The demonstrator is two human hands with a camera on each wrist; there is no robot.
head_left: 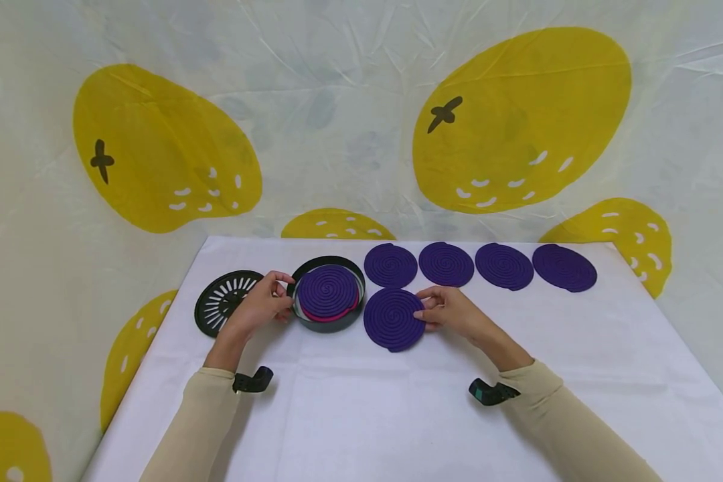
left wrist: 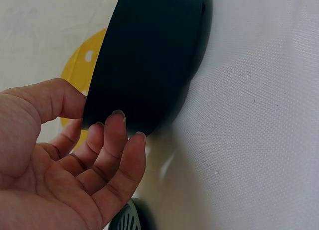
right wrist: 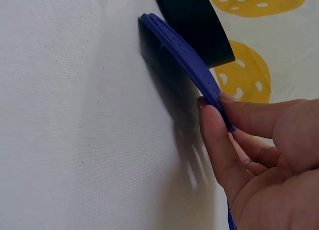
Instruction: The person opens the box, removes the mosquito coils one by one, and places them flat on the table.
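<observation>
My left hand point(head_left: 264, 302) grips rim of black tin point(head_left: 329, 302), thumb and fingers curled on wall. My right hand point(head_left: 448, 310) pinches edge of purple coil point(head_left: 393, 319), just right of tin. 4 coils point(head_left: 476, 265) in row behind.

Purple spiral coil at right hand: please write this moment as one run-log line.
left hand holds round black tin | right hand pinches purple spiral coil

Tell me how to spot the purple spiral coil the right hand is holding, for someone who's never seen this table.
On the white table, find the row of four purple coils along the far edge. The held coil lies alone in front of that row, beside the black round tin, with the right hand pinching its edge.
</observation>
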